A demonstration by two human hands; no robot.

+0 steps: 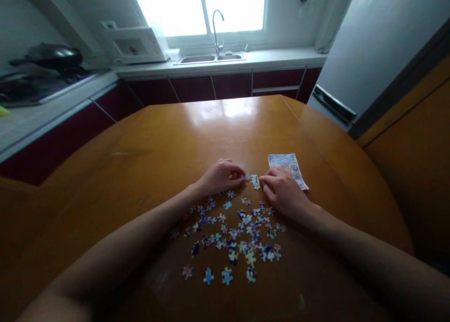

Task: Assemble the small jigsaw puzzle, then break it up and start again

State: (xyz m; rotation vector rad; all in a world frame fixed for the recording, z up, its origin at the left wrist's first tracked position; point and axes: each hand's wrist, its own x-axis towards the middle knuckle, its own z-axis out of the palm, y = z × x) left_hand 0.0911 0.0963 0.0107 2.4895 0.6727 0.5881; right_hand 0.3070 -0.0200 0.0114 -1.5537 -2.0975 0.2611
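Wooden and glossy, the round surface [158,139] carried a loose scatter of jigsaw pieces [239,237] spread between the person's two forearms. Beyond the scatter the left hand [220,176] had its fingertips pinched together on a single small puzzle piece [245,177], holding it just beside a small joined cluster of pieces [255,182]. The right hand [283,190] rested with curled fingers pressed down on that cluster, its fingertips closed against the pieces to steady them. A printed reference picture [288,168] lay flat just behind the right hand, partly covered by its knuckles. Further back stood a sink with a tap [218,31] under a bright window, and a dark wok [52,57] sat on the stove to the left. The risk, as I judged it, lay in the slick finish: a sideways push from the left hand could slide the cluster from under the right fingertips or spring its joints apart. Either forearm, resting so close, could also sweep loose pieces toward the edge.
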